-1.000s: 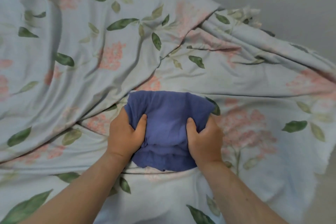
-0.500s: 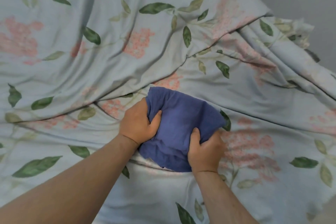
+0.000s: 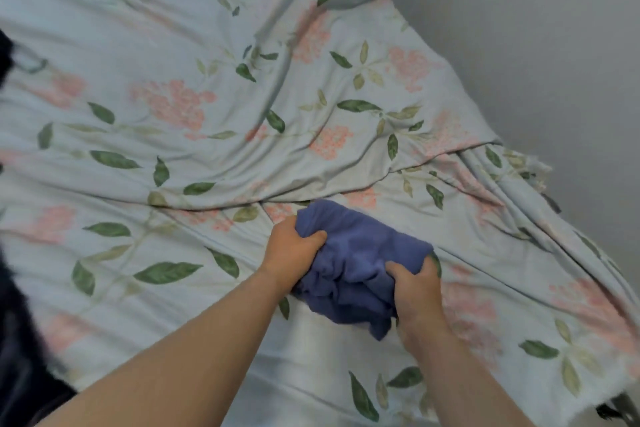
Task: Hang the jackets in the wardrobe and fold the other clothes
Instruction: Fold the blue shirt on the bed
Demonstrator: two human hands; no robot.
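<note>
Both hands grip a bunched blue garment point(image 3: 360, 253) near the bed's point(image 3: 173, 45) right edge: left hand point(image 3: 291, 250) on its left side, right hand point(image 3: 417, 288) on its right.

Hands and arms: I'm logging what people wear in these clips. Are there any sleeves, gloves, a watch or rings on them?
Nothing worn shows. The left forearm and right forearm are bare to the picture's edge, with no sleeve or cuff. The left hand and right hand are ungloved, and no watch, band or ring is in view.
</note>
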